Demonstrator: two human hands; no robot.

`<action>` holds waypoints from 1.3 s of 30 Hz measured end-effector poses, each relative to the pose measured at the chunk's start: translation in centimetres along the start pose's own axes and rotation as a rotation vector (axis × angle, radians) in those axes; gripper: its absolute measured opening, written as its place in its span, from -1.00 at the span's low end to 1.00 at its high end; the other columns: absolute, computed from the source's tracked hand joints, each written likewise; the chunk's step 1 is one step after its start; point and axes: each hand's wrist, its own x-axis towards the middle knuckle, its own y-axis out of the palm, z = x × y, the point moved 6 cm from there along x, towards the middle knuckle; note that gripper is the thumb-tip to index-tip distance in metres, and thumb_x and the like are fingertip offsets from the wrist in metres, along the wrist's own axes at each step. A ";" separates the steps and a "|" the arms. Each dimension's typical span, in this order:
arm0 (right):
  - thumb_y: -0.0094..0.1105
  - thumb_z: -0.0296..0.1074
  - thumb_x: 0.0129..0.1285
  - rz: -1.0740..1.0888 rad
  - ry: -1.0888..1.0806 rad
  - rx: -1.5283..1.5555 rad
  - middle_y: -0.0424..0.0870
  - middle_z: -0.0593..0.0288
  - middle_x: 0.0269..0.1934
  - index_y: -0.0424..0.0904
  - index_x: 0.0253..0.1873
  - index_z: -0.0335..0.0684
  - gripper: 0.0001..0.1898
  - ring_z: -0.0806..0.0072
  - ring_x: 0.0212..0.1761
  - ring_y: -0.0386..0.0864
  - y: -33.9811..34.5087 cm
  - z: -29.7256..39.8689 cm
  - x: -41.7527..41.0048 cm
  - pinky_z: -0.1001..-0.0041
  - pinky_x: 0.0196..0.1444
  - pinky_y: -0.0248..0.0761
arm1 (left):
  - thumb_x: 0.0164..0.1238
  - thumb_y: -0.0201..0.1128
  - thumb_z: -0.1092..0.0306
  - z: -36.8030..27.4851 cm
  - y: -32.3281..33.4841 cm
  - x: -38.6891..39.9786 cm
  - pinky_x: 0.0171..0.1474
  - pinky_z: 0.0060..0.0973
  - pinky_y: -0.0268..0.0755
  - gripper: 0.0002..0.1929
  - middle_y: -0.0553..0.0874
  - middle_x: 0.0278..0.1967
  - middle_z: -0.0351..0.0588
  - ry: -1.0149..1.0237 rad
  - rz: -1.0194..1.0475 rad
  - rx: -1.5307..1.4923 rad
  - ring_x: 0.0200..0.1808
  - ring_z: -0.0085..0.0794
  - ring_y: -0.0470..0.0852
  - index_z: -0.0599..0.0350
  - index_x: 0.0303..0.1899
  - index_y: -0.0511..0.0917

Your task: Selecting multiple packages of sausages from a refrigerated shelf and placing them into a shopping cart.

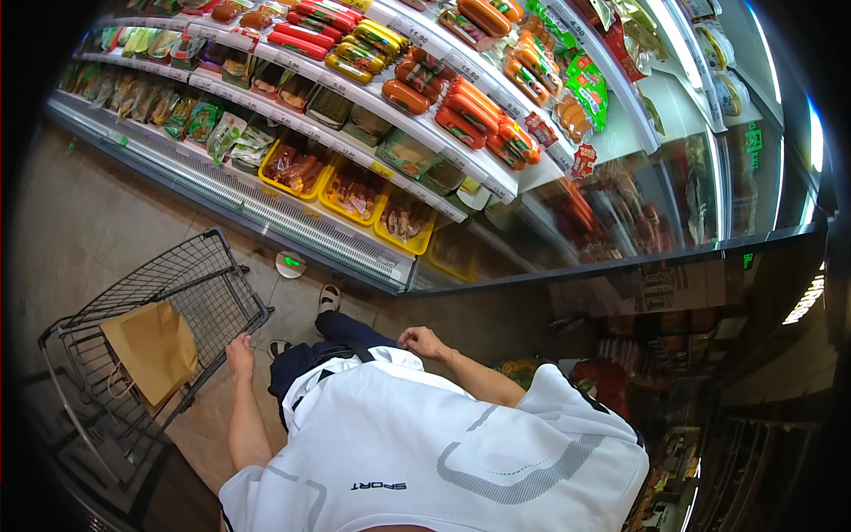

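My left hand is beside the near side of a black wire shopping cart; whether it touches the frame cannot be told. Its fingers are bent, and no object shows in them. In front of my white shirt, over the dark trousers, my right hand hangs with loosely curled fingers and nothing visible between them. A brown paper bag with string handles lies tilted in the cart.
A refrigerated display case curves across the front, its shelves bearing packed sausages and bagged greens. Yellow baskets stand on the lowest shelf. A glass end panel closes its right side. A round floor marker lies by the cart.
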 end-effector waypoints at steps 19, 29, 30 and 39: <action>0.17 -0.39 0.37 -0.369 -0.231 0.203 0.74 0.27 -0.31 0.67 -0.09 -0.32 -0.84 0.61 -0.24 0.65 -8.4 2.7 3.3 0.55 -0.11 0.53 | 0.48 0.15 0.27 -1.9 -0.7 -1.3 0.21 -0.10 0.43 -0.68 0.69 0.06 0.18 -0.033 0.004 0.072 0.16 0.08 0.57 0.16 0.13 0.65; 0.33 -0.37 0.30 -0.905 -0.750 0.413 0.68 0.24 -0.13 0.58 0.10 -0.38 -0.67 0.59 -0.09 0.59 -34.9 22.8 13.2 0.50 -0.01 0.50 | 0.37 0.23 0.36 -2.5 -2.0 -3.9 0.39 -0.14 0.24 -0.53 0.42 0.31 0.23 -0.070 -0.156 0.027 0.34 0.08 0.36 0.20 0.28 0.48; 0.37 -0.35 0.27 -0.942 -0.802 0.434 0.67 0.20 -0.09 0.54 0.14 -0.40 -0.60 0.55 -0.08 0.59 -36.4 25.4 13.9 0.49 0.01 0.50 | 0.35 0.24 0.38 -2.6 -2.4 -4.6 0.40 -0.14 0.23 -0.54 0.42 0.31 0.24 -0.050 -0.235 0.008 0.34 0.09 0.36 0.21 0.28 0.48; 0.56 -0.16 0.10 -1.090 -0.745 0.262 0.70 0.14 -0.05 0.60 0.14 -0.36 -0.43 0.34 -0.04 0.61 -44.9 33.7 22.7 0.33 0.14 0.43 | 0.35 0.24 0.43 -3.2 -0.7 -8.1 0.40 -0.15 0.22 -0.58 0.43 0.29 0.25 -0.134 -0.445 -0.099 0.35 0.10 0.36 0.23 0.23 0.50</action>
